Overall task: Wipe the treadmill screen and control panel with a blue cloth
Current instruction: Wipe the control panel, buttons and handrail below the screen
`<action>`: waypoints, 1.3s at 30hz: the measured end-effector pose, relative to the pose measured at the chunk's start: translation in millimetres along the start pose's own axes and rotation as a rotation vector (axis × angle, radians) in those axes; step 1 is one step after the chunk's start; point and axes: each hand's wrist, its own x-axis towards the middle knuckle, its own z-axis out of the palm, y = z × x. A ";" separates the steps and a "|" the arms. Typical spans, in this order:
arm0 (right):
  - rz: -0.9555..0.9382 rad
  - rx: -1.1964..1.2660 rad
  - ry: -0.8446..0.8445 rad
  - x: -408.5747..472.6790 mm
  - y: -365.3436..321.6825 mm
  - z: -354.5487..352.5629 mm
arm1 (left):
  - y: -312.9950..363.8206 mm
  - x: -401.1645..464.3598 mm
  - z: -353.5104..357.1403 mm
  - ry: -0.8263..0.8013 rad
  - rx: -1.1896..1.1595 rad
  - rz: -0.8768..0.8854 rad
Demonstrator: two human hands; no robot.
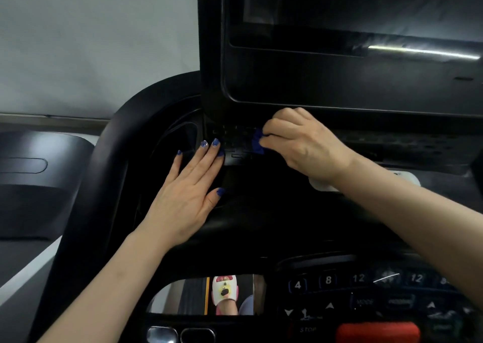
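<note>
At the far left a pale wall [91, 42] fills the background, and below it lies the dark, rounded side housing [34, 175] of a neighbouring machine. Next comes the thick black curved frame [104, 165] of the treadmill console, sweeping from the near left up toward the screen mount.

The left hand [188, 191] lies flat, palm down, on the black console surface just right of that frame. Its fingers [206, 157] are straight and held close together, with the thumb set slightly apart to the right; the nails are painted blue. The fingertips reach the left edge of a slotted vent panel [235, 138] beneath the screen.

Below the left forearm, near the bottom edge, an opening in the console shows a foot in a white and pink slipper [224, 293] with a cartoon face.

The blue cloth [258, 144] sits on the vent panel, right of the left fingertips and just below the lower left corner of the large dark screen [352, 10], which takes up the upper right and carries a bright streak of reflected light. The right hand [303, 144] is curled over the cloth, its fingers bunched and pinching it against the panel; only a small crumpled part of the cloth shows at the fingertips.

At the near right the control panel [366, 298] carries numbered keys 4, 8 and 12, arrow keys, the word STOP and a red stop button [379, 331].
</note>
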 end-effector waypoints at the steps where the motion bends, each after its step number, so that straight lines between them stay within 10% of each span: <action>1: 0.007 -0.004 0.009 -6.4 4.2 -3.6 | 0.1 0.0 0.2 -0.001 0.007 0.001; 39: 0.062 0.042 -0.094 -62.4 31.8 -31.8 | 51.6 23.6 -10.4 -0.053 -0.024 0.032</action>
